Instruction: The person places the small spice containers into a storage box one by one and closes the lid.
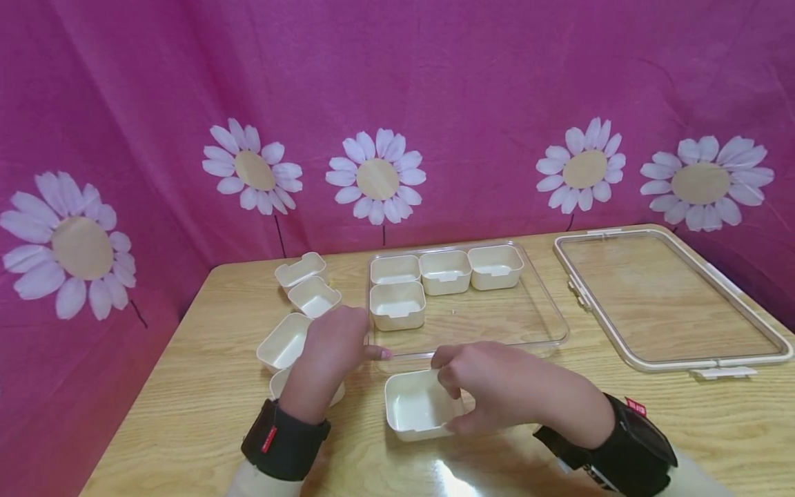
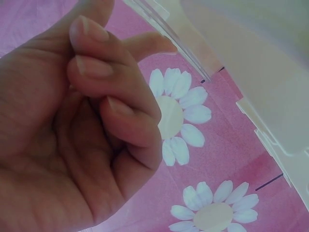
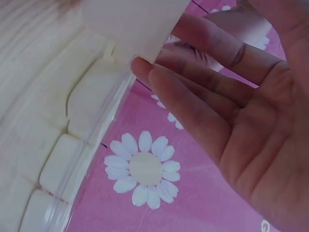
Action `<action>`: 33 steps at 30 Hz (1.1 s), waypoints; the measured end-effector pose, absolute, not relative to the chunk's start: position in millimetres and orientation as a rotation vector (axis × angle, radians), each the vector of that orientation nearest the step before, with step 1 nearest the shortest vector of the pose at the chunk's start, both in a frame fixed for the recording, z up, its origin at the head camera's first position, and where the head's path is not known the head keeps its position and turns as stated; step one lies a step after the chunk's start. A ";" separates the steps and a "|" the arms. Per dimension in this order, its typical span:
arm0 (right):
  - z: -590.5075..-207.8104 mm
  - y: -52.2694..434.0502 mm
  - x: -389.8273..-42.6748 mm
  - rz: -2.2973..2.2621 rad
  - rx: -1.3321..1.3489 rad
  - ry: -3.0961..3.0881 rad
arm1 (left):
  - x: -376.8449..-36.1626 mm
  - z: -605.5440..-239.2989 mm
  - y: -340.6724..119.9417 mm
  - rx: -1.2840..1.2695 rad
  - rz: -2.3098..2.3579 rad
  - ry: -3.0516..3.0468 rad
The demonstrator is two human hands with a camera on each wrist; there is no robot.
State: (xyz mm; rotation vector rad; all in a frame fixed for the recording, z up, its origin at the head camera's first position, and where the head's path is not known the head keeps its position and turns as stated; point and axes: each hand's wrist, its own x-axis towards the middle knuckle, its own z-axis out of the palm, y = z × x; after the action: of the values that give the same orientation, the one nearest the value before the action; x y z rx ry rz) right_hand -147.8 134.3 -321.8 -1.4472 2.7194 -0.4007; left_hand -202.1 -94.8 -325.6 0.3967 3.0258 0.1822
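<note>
The right hand [image 1: 497, 390] grips a small cream-white rectangular plastic cup [image 1: 417, 404], fingers hooked over its far right corner and thumb low on the near side, and the cup sits on the light wooden table [image 1: 205, 407], right up against the front edge of the clear shallow plastic tray [image 1: 497, 324]. From the right wrist view the fingers [image 3: 193, 104] lie fairly straight along the cup's wall, so it is a light pinch, nothing clenched.

Over to the left hand [image 1: 329, 359]: curled, knuckles up, index finger poking out and touching the tray's near left rim (the left wrist view shows the other fingers [image 2: 104, 72] folded into the palm, holding nothing).

Inside the tray, four more cream cups: three in a row along the back [image 1: 444, 270] and one in front of the leftmost [image 1: 397, 305]. Left of the tray, loose cups stand on the table, two at the back [image 1: 307, 283], one nearer [image 1: 284, 342], and another mostly hidden under the left wrist.

Off to the right lies the clear rectangular lid with a cream frame [image 1: 667, 300], flat and well apart from the hands. Behind it all hangs a magenta cloth printed with white daisies [image 1: 376, 176].
</note>
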 end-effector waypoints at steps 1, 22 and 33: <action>-320.6 135.3 -148.2 -0.411 -1.447 2.721 | -201.8 -325.7 -94.9 0.402 0.181 3.030; -303.2 163.0 -164.9 -0.628 -1.413 2.960 | -201.9 -326.4 -95.8 0.416 0.220 3.035; -310.7 166.1 -176.0 -0.628 -1.242 3.140 | -202.3 -326.5 -95.3 0.400 0.209 3.024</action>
State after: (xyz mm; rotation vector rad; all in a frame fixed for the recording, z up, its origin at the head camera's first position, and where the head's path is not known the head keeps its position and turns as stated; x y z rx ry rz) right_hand -176.0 166.1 -310.7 -1.2424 3.1402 -0.6278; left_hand -202.3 -95.3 -326.5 0.3999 3.0244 0.2095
